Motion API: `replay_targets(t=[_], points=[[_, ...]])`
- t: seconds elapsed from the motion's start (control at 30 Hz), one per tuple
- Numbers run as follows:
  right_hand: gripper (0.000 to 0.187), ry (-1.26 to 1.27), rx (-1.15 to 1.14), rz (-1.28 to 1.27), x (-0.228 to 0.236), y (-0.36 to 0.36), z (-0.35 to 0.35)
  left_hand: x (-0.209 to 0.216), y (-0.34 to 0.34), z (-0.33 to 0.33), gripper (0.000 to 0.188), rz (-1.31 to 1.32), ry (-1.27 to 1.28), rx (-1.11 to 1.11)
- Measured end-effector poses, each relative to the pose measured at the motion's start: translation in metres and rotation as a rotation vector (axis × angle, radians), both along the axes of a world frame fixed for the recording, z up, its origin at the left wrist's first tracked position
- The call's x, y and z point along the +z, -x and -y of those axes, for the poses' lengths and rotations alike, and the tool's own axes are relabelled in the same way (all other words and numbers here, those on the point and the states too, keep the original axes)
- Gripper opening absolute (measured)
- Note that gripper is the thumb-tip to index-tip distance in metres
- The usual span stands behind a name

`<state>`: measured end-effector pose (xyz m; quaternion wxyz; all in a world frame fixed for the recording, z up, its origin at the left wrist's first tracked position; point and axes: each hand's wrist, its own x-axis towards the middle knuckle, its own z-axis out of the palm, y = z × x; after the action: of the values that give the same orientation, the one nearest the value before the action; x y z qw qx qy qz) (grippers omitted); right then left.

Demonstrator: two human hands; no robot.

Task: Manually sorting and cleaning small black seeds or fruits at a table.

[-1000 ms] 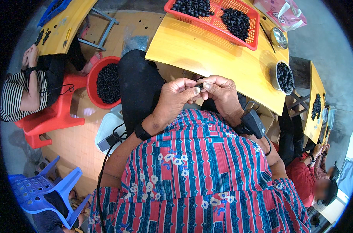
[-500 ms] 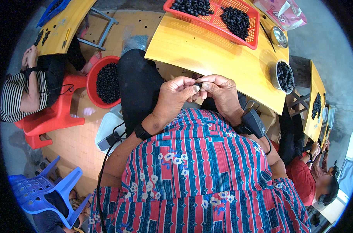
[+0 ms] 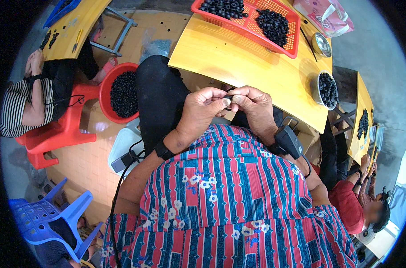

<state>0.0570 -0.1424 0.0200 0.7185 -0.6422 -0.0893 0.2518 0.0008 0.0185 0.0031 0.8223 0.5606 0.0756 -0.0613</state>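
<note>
Thumb and fingertips of my left hand point(image 3: 203, 109) pinch a small black ring-shaped part point(image 3: 228, 99) from one side. From the other side my right hand point(image 3: 255, 107) grips the same part, with both thumbs meeting over it. Most of the part is covered by my fingers, so its exact shape is hard to tell. Both hands are held above my lap, just off the near edge of the yellow table point(image 3: 221, 53). A red plastic basket point(image 3: 238, 27) with two compartments of similar black parts stands at the table's far side.
At the table's right are a bowl of black parts point(image 3: 327, 89), a small metal bowl point(image 3: 321, 44), a thin dark stick point(image 3: 308, 42) and a pink bag point(image 3: 326, 18). On the floor at left stands a red basin point(image 3: 108, 89) of black rings. Other people sit at tables on both sides.
My hands stay in nearly the same place, with a slight shift of the black part between the fingertips. The whole view has moved a little.
</note>
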Motion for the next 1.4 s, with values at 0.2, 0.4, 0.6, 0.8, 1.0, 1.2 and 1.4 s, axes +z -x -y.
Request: replay_targets(t=[0.2, 0.4, 0.6, 0.8, 1.0, 1.2, 1.4], points=[[0.012, -0.064, -0.004, -0.087, -0.007, 0.000, 0.002, 0.000, -0.001, 0.000, 0.017, 0.001, 0.013, -0.026], [0.013, -0.105, 0.018, -0.055, -0.011, 0.000, 0.004, 0.001, 0.000, 0.002, 0.015, -0.025, 0.045, 0.012], [0.016, -0.293, 0.018, -0.367, -0.005, 0.000, 0.002, 0.002, 0.002, 0.000, 0.017, 0.019, 0.038, -0.018], [0.020, -0.428, 0.139, -0.473, -0.007, -0.004, 0.004, 0.003, 0.000, 0.001, 0.016, 0.065, 0.045, 0.011], [0.025, -0.405, 0.274, -0.590, -0.003, -0.007, 0.004, 0.000, -0.001, 0.000, 0.016, 0.156, -0.105, 0.075], [0.029, -0.357, 0.285, -0.591, -0.002, -0.005, 0.005, -0.008, -0.002, 0.001, 0.016, 0.241, -0.264, 0.100], [0.030, -0.369, 0.351, -0.403, -0.008, -0.004, 0.003, -0.004, 0.000, 0.003, 0.020, 0.181, -0.069, 0.082]])
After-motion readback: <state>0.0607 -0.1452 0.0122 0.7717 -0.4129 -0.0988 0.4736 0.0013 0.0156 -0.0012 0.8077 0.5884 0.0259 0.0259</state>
